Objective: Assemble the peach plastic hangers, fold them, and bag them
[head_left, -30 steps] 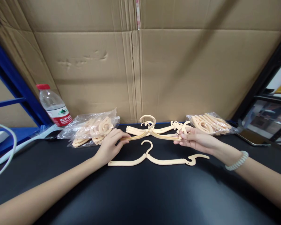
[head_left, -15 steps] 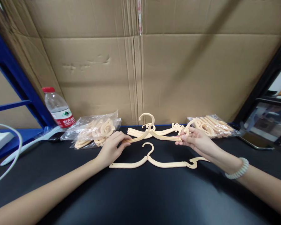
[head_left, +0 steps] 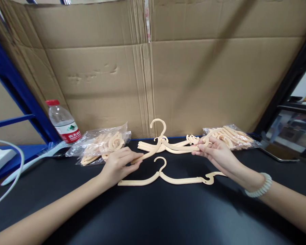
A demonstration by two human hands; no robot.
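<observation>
- Head view: one beige folding hanger (head_left: pixel 157 149), held above the desk (head_left: pixel 153 217), hook uppermost.
- Left hand (head_left: pixel 121 165): fingers pinched together on the hanger's left arm.
- Right hand (head_left: pixel 218 154): fingers closed on its right end.
- Second hanger (head_left: pixel 178 180), flat on the desk, nearer the viewer.
- Hanger pile (head_left: pixel 147 146), behind the held one.
- Red-capped bottle (head_left: pixel 63 123), at left.

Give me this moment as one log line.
left hand: holds hanger at left end | right hand: holds its right end | second hanger: on table, nearer | bottle: back left
</observation>
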